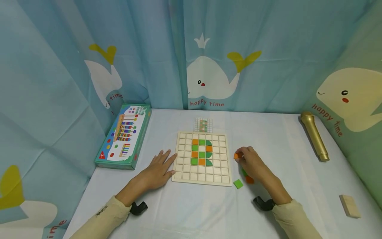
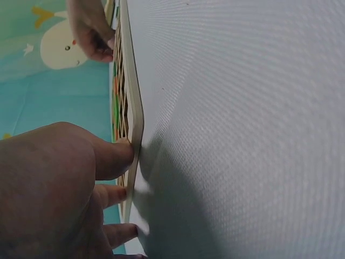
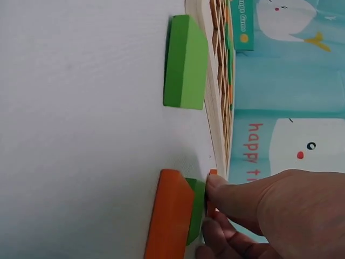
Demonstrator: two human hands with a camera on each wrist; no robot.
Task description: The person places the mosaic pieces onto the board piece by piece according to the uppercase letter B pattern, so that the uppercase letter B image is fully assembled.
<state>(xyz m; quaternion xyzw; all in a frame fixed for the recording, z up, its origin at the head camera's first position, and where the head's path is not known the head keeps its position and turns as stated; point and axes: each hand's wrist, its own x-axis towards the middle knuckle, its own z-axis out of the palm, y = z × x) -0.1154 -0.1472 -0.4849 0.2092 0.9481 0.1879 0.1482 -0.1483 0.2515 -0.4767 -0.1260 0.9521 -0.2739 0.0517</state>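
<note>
A wooden grid board (image 1: 185, 177) lies on the table, with orange and green square tiles and dark green rounded tiles set in its middle cells. My left hand (image 1: 157, 171) is spread flat at the board's left edge, fingertips on its rim. To the right of the board, my right hand (image 1: 253, 163) pinches an orange square tile (image 1: 237, 156) between thumb and fingers. Under that hand lie another orange tile (image 3: 170, 216) and a green tile (image 3: 196, 210), side by side. A separate green tile (image 1: 238, 184) rests by the board's lower right corner.
Behind the board lies a small pattern card (image 1: 204, 125). A boxed game (image 1: 123, 136) is at the left. On the right are a gold microphone (image 1: 314, 136) and a wooden block (image 1: 350, 206). Curtains (image 1: 167, 66) surround the table.
</note>
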